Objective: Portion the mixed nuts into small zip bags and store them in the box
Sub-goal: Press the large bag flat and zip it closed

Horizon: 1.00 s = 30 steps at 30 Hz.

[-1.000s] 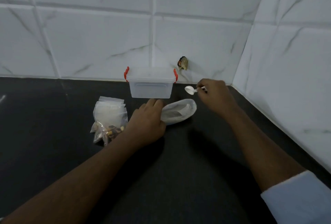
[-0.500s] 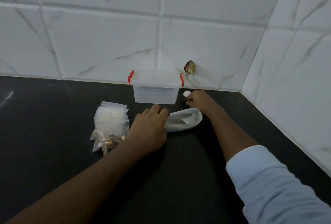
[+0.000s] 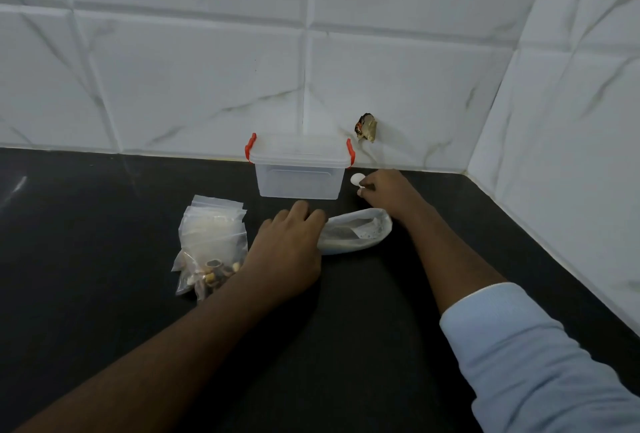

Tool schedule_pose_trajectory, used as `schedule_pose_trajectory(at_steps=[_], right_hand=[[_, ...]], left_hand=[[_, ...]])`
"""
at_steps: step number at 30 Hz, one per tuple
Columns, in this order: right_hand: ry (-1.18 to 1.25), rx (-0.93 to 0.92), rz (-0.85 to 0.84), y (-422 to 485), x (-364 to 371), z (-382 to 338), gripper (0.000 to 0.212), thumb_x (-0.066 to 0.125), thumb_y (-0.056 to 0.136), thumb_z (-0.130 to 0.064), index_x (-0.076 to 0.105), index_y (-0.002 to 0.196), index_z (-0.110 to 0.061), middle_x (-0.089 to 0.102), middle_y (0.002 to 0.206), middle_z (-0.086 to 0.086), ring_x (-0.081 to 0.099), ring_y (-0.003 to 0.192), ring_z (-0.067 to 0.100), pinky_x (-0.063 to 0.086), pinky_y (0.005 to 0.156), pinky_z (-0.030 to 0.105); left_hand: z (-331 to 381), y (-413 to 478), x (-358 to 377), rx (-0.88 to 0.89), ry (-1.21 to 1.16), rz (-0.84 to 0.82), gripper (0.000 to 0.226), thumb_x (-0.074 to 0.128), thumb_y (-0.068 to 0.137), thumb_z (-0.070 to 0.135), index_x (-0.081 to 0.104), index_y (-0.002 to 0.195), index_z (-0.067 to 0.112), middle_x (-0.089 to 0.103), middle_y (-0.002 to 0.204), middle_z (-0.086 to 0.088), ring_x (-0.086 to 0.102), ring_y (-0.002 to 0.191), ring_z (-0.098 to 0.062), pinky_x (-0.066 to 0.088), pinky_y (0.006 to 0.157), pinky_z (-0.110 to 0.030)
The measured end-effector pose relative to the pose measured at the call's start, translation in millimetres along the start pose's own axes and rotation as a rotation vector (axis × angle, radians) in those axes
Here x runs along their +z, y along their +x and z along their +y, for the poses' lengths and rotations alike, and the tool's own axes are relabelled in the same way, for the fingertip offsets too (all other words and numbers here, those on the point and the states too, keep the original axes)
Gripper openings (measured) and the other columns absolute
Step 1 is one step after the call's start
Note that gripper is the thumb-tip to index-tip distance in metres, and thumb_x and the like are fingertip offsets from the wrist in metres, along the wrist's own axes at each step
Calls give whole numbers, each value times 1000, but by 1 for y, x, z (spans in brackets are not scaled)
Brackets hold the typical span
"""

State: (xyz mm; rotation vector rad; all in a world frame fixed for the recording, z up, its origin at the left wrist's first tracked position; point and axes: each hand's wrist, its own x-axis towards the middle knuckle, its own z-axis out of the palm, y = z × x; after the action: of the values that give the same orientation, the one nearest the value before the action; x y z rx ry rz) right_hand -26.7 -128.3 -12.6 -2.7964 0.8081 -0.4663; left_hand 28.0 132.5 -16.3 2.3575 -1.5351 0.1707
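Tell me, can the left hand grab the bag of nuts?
Probably yes: the bag of nuts lies right beside the left hand, nothing between, though that hand must first let go of the white bag.

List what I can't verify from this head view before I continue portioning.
Head view only:
- spoon handle: covered by the right hand pinching it.
- white bag mouth: under the left hand gripping it, so open or closed is unclear.
- box contents: blurred by its frosted walls and lid.
- zip bag stack count: the bags overlap too much.
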Motion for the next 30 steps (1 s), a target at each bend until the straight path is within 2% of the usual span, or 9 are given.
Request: schedule_pose_trajectory(at_steps=[6,8,10,12,17,22,24,27,30], right_hand=[[254,60,242,-11,-39,-7,24,59,100,-26,77,103,-11,76,97,8,70,85,23,60,80,42],[351,135,112,-20,-57,-10,19,59,101,-22,74,100,-11,75,95,10,70,80,24,62,75,41],[392,201,-150,-38,-66,-12,15,59,100,-16,73,98,-9,74,95,13,67,76,23,60,69,38],[444,232,-315,-60,-63,-10,16,57,100,-11,72,101,-6,72,90,14,67,75,23,59,66,36],[901,287,-151,-98,-52,-6,14,58,102,-6,72,102,-3,75,94,14,73,75,19,59,65,29],[1144,245,-245,-115,-58,6,17,63,98,-2,73,111,-2,77,109,13,74,93,20,60,77,31],[1086,196,-238,-116,-57,8,18,67,95,2,73,111,-2,77,105,9,73,89,17,59,75,28],[862,79,-210,-114,-56,10,20,75,87,5,74,105,-4,74,89,2,68,80,11,56,71,23],[650,-46,-202,-113,-58,10,21,76,85,7,72,96,-10,70,91,6,64,81,8,54,74,23]], left_hand=[[2,-2,-3,-21,3,-31,55,66,94,33,43,143,29,47,141,-1,49,125,-19,46,106,-40],[4,-2,-4,-46,-22,-48,55,67,93,31,42,143,30,48,142,0,48,127,-19,45,108,-41],[5,-4,-8,-64,-49,-64,56,68,93,30,42,142,30,50,143,1,47,130,-19,44,110,-43],[7,-5,-11,-65,-62,-70,54,68,92,28,43,140,30,52,141,1,48,129,-20,43,110,-44],[11,-9,-14,-74,-146,-111,54,70,90,23,44,137,30,54,139,2,51,124,-19,47,107,-46],[9,-12,-17,-131,-412,-101,38,56,101,25,51,139,26,60,136,-2,61,102,-10,56,85,-27],[8,-11,-21,-194,-513,-65,36,52,104,20,54,140,24,60,138,-1,62,104,-10,55,85,-25],[5,-9,-24,-277,-557,-2,37,54,102,12,58,137,22,61,139,0,62,115,-16,54,100,-34],[1,-7,-24,-307,-618,35,31,55,102,12,64,131,21,65,133,1,65,108,-11,54,94,-30]])
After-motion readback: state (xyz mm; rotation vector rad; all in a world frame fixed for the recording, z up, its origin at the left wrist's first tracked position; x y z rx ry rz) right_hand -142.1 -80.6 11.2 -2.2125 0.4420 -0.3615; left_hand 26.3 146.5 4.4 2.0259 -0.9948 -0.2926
